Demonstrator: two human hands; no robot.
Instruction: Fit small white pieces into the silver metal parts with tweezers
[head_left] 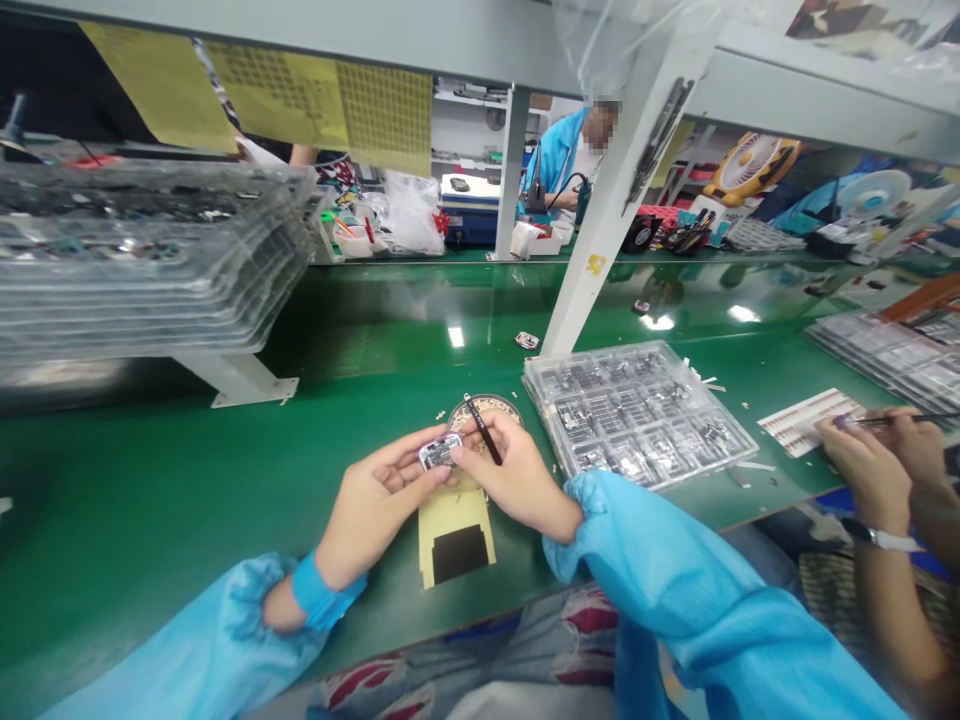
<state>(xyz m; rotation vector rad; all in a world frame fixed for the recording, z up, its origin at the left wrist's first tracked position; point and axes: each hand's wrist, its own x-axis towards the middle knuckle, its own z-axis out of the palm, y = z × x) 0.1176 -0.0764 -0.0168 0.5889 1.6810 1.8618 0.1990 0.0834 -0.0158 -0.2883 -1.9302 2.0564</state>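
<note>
My left hand (379, 500) pinches a small electronic device (441, 452) with a rounded pale rim and exposed circuitry. My right hand (517, 475) has its thumb against the device's right edge. Tucked between the right hand's fingers is a slim black tool with white lettering, which looks like tweezers (482, 428). Behind the hands sits a round dish (499, 401) of small pale pieces, partly hidden. Below them, a yellow sheet (427, 540) with a black rectangle (460, 553) lies on the green bench.
A clear compartment tray (645, 415) of parts stands to the right. Stacked plastic trays (150, 270) fill the left, and a white post (600, 220) rises behind. At the right, a co-worker's hands (874, 465) work over a white strip sheet (806, 420). Another device (527, 341) lies farther back.
</note>
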